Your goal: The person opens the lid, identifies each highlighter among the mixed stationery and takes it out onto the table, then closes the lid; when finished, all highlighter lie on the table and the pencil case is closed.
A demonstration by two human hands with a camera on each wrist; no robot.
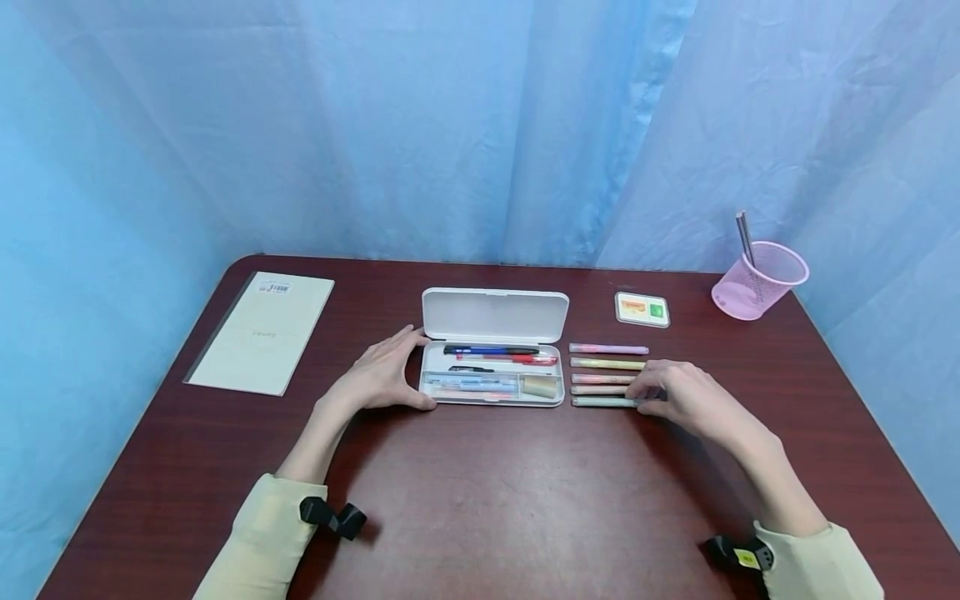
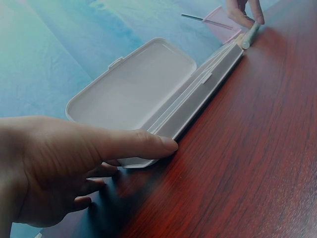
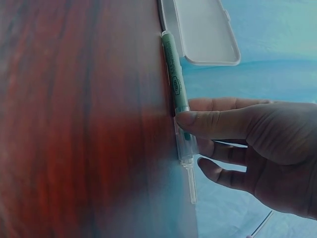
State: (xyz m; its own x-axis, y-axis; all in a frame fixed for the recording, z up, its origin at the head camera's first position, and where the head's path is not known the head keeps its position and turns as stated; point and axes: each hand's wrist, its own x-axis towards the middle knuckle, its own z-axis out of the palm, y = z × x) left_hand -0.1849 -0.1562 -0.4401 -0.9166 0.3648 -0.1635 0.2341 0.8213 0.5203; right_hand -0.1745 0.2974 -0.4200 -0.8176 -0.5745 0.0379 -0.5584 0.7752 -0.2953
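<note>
A white pencil case lies with its lid raised. It holds a blue pen, a red pen and other pens in a clear-walled front compartment. My left hand spans its left end, with the thumb at the front corner and a finger at the back corner. Right of the case, several pastel highlighters lie in a row, a lilac one farthest back. With thumb and fingers my right hand pinches the clear-capped end of the nearest, a green highlighter.
A pale notebook lies at the back left. At the back right stands a pink mesh pen cup with dark sticks leaning in it. A small flat case with orange and green pieces lies behind the highlighters. Blue curtains surround the table.
</note>
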